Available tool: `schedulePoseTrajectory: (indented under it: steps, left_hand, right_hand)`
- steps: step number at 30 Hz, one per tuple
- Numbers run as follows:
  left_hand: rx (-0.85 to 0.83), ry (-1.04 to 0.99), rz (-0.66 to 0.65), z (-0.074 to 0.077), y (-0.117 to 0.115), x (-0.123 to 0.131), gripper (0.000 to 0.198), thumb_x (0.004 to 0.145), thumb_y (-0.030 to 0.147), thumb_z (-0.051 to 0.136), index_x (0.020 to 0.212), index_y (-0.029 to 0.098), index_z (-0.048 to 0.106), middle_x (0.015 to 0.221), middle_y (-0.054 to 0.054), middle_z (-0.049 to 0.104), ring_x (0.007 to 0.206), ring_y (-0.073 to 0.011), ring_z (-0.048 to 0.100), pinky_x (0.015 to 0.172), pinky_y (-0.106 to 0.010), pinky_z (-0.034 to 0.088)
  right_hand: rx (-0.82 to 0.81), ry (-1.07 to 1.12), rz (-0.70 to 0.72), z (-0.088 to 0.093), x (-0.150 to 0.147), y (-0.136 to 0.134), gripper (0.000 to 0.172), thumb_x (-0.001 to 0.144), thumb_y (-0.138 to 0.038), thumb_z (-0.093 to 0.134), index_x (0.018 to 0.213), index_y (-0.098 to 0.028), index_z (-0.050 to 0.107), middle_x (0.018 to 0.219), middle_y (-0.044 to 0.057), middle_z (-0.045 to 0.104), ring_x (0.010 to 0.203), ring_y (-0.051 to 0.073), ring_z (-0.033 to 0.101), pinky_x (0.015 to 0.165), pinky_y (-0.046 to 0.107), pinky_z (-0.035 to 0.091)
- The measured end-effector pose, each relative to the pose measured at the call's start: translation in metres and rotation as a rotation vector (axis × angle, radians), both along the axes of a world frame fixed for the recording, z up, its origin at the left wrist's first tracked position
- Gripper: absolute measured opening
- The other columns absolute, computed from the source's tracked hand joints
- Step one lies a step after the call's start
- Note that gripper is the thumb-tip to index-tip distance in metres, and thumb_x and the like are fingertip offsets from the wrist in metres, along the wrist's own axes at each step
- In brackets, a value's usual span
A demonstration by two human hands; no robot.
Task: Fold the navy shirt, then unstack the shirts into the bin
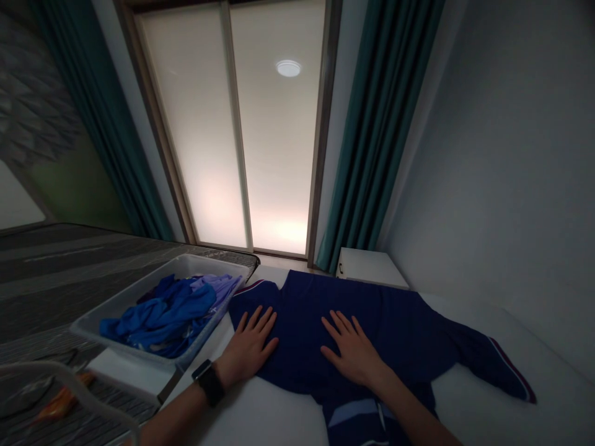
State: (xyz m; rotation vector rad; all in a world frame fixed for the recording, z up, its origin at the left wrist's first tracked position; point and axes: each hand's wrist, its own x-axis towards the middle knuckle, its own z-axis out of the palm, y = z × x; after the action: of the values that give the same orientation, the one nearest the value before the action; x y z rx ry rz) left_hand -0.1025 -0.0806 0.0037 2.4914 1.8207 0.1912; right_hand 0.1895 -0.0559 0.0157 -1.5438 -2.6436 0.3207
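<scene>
A dark navy long-sleeved shirt (390,316) lies spread on a white surface (274,415). One sleeve with a striped cuff stretches out to the right, and a striped edge shows at its upper left. My left hand (251,344) rests flat on the shirt's left part, fingers spread; a dark watch sits on that wrist. My right hand (351,350) lies palm down on the middle of the shirt, fingers also apart. Neither hand grips the cloth. A pale band crosses the shirt's lower part, partly behind my right forearm.
Left of my hands, a translucent plastic bin (209,266) holds crumpled blue and lilac clothes (171,313). A white cabinet (369,266) stands beyond the shirt, near teal curtains (372,142) and frosted sliding doors (279,155). A curved pale bar (83,390) crosses the lower left.
</scene>
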Motion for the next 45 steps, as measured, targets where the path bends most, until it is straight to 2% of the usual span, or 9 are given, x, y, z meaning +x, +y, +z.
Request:
schedulePoseTrajectory:
  steps: [3, 7, 11, 18, 23, 30, 34, 39, 45]
  left_hand:
    - [-0.023, 0.026, 0.019, 0.008, 0.003, 0.005, 0.059, 0.094, 0.050, 0.033, 0.146, 0.021, 0.036, 0.153, -0.008, 0.033, 0.142, -0.0331, 0.023, 0.113, -0.057, 0.021]
    - [0.125, 0.009, 0.004, 0.024, 0.018, 0.028, 0.050, 0.094, 0.039, 0.035, 0.138, 0.018, 0.047, 0.142, -0.010, 0.049, 0.136, -0.0273, 0.036, 0.115, -0.047, 0.023]
    - [0.180, 0.013, -0.072, 0.032, 0.053, 0.053, 0.052, 0.094, 0.035, 0.035, 0.141, 0.015, 0.041, 0.145, -0.012, 0.045, 0.136, -0.0252, 0.036, 0.114, -0.043, 0.025]
    - [0.069, 0.056, 0.049, 0.019, 0.140, 0.073, 0.057, 0.092, 0.038, 0.035, 0.142, 0.012, 0.037, 0.152, -0.014, 0.033, 0.141, -0.0272, 0.026, 0.114, -0.046, 0.019]
    - [-0.009, 0.051, 0.171, 0.006, 0.179, 0.074, 0.064, 0.094, 0.045, 0.025, 0.144, 0.007, 0.033, 0.153, -0.019, 0.027, 0.142, -0.0297, 0.023, 0.112, -0.051, 0.021]
    - [-0.046, 0.044, 0.227, -0.012, 0.186, 0.066, 0.070, 0.093, 0.053, 0.017, 0.148, 0.011, 0.026, 0.157, -0.015, 0.019, 0.145, -0.0276, 0.015, 0.114, -0.050, 0.015]
    - [-0.056, 0.044, 0.237, -0.012, 0.187, 0.061, 0.072, 0.092, 0.056, 0.017, 0.149, 0.011, 0.026, 0.157, -0.012, 0.019, 0.145, -0.0278, 0.014, 0.114, -0.050, 0.014]
    - [-0.064, 0.048, 0.251, -0.009, 0.191, 0.048, 0.072, 0.092, 0.056, 0.018, 0.149, 0.012, 0.026, 0.157, -0.011, 0.020, 0.145, -0.0266, 0.015, 0.115, -0.050, 0.015]
    - [-0.059, 0.060, 0.263, -0.011, 0.195, 0.036, 0.070, 0.093, 0.055, 0.019, 0.149, 0.015, 0.027, 0.157, -0.011, 0.020, 0.145, -0.0268, 0.015, 0.114, -0.051, 0.015]
  right_hand:
    - [0.022, 0.003, -0.012, -0.003, 0.001, -0.002, 0.070, 0.092, -0.065, 0.022, 0.150, -0.026, 0.023, 0.158, 0.007, 0.017, 0.145, 0.026, 0.009, 0.116, 0.052, 0.002]
    - [0.037, 0.002, -0.037, -0.003, -0.002, -0.006, 0.069, 0.093, -0.063, 0.020, 0.150, -0.024, 0.026, 0.157, 0.008, 0.019, 0.145, 0.027, 0.011, 0.115, 0.053, 0.003]
    - [0.047, -0.002, -0.061, -0.004, -0.003, -0.010, 0.069, 0.093, -0.063, 0.022, 0.149, -0.024, 0.026, 0.157, 0.009, 0.018, 0.145, 0.029, 0.010, 0.114, 0.057, -0.001]
    - [0.043, 0.017, -0.094, -0.006, -0.004, -0.016, 0.069, 0.093, -0.063, 0.022, 0.149, -0.024, 0.026, 0.157, 0.009, 0.017, 0.145, 0.030, 0.009, 0.113, 0.060, -0.003]
    - [0.040, 0.043, -0.119, 0.003, 0.003, -0.012, 0.065, 0.094, -0.060, 0.022, 0.149, -0.026, 0.026, 0.158, 0.006, 0.014, 0.145, 0.027, 0.010, 0.115, 0.055, 0.004]
    - [0.075, 0.057, -0.225, -0.003, 0.038, 0.004, 0.065, 0.096, -0.058, 0.017, 0.149, -0.022, 0.028, 0.158, 0.005, 0.015, 0.146, 0.022, 0.008, 0.118, 0.046, 0.006]
    - [0.026, 0.040, -0.224, -0.010, 0.044, -0.001, 0.066, 0.095, -0.060, 0.016, 0.150, -0.023, 0.026, 0.158, 0.005, 0.014, 0.146, 0.022, 0.007, 0.118, 0.045, 0.007]
    - [0.041, 0.017, -0.220, -0.005, 0.058, 0.002, 0.067, 0.095, -0.061, 0.019, 0.150, -0.024, 0.025, 0.158, 0.005, 0.015, 0.145, 0.022, 0.008, 0.118, 0.046, 0.005]
    - [0.007, -0.032, -0.263, -0.011, 0.078, 0.009, 0.067, 0.093, -0.064, 0.018, 0.150, -0.028, 0.021, 0.158, 0.004, 0.014, 0.145, 0.027, 0.005, 0.112, 0.062, 0.002]
